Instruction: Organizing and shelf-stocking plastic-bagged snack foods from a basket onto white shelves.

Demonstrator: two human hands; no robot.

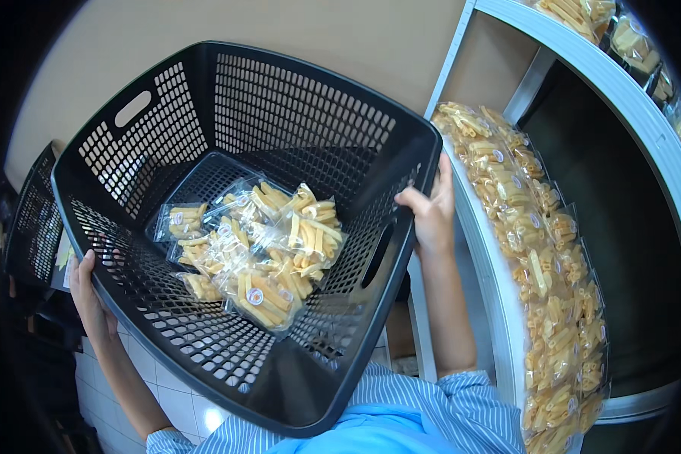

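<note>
A large black plastic mesh basket (pixel 295 91) is held up before me, tilted so that I look down into it. My left hand (pixel 91 289) grips its rim at the lower left, with the fingers partly behind the wall. On the opposite side my right hand (pixel 431 210) clasps the rim above a handle slot, thumb inside. Clear packets of pale yellow stick-shaped snacks (pixel 267 295) lie in a loose heap at the bottom of the basket. Round stickers show on several of them.
Close on my right stands a white metal shelf rack (pixel 488 306), its board lined with rows of similar snack packets (pixel 550 318). More packets (pixel 630 45) sit on a higher shelf. Another black mesh basket (pixel 31 227) is at the far left. Below is a white tiled floor (pixel 170 397); behind, a beige wall (pixel 340 34).
</note>
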